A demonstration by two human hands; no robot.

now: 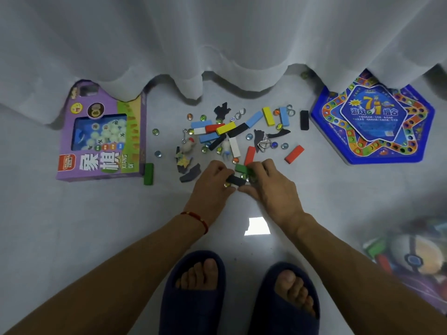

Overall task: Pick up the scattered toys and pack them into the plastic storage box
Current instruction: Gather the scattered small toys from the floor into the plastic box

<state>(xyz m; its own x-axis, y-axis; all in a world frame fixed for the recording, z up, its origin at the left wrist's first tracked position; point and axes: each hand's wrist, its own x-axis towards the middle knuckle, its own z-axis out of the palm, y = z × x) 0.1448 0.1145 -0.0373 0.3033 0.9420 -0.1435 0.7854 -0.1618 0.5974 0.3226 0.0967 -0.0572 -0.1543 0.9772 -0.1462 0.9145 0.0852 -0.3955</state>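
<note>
together, both hands [212, 182] [268, 181] grip black block [235, 180].

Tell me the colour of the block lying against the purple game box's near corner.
Green, seen in the head view.

Both forearms are bare to the frame's lower edge, with no sleeves showing. A thin red cord bracelet [197, 218] circles the wrist of the left hand [210, 187], while the right hand [272, 187] and its wrist carry nothing. The feet wear dark navy open-toe slippers [193, 298] with a broad soft band over each instep, toes bare.
</note>
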